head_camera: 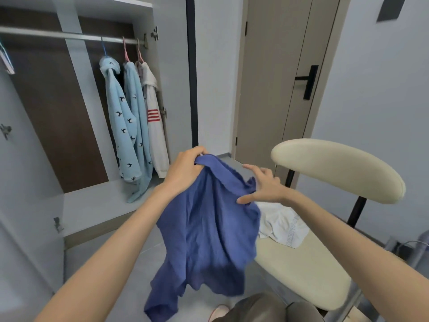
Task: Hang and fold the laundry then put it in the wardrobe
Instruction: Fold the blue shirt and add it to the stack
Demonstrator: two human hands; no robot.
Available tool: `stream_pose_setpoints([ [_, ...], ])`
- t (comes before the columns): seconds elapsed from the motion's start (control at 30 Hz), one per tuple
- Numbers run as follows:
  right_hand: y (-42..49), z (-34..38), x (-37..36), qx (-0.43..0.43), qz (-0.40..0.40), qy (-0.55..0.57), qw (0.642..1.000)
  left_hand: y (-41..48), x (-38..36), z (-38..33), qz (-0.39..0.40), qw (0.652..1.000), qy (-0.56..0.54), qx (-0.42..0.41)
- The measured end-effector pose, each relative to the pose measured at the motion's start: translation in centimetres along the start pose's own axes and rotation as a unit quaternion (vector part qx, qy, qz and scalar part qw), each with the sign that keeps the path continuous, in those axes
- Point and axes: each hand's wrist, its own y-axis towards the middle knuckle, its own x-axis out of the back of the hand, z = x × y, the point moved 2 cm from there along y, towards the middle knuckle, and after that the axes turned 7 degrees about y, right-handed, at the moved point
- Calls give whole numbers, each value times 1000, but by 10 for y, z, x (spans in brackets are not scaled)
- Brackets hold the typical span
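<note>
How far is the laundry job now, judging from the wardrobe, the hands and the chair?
Done: three garments hang on the wardrobe rail. In hand: the left hand grips the blue shirt at its collar; the right hand touches it with straight fingers. Left: this shirt and the white garment on the chair are not yet put away.

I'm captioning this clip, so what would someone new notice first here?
The blue shirt held up mid-frame: the left hand grips its top, and the open right hand touches its side. Behind on the left, two light-blue bird-print garments and a white garment hang on the wardrobe rail. A cream chair on the right carries a white cloth.
</note>
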Motion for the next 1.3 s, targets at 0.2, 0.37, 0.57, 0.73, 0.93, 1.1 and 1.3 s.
stream_pose_setpoints([
  [0.2, 6, 37, -63, 108, -79, 107, 985, 2, -7, -26, 48, 998, -17, -24],
  [0.37, 8, 33, -54, 147, -71, 167, 972, -1, 16, -2, 15, 999, 49, -8],
  [0.57, -2, 49, -45, 121, 94, 250, 956, -4, 24, 31, -16, 999, 44, 6],
  [0.73, -5, 41, -48, 70, 145, 286, 945, -8, 26, 39, -19, 998, 59, -1],
  [0.93, 11, 30, -26, 143, 35, 38, 988, -18, 28, 58, 65, 979, 192, -25],
  [1.1, 17, 39, 0, 184, 25, 30, 982, -33, 19, 83, 128, 963, 239, 6],
  [1.3, 25, 32, 0, 173, 44, 27, 984, -52, 18, 115, 137, 971, 182, 69],
])
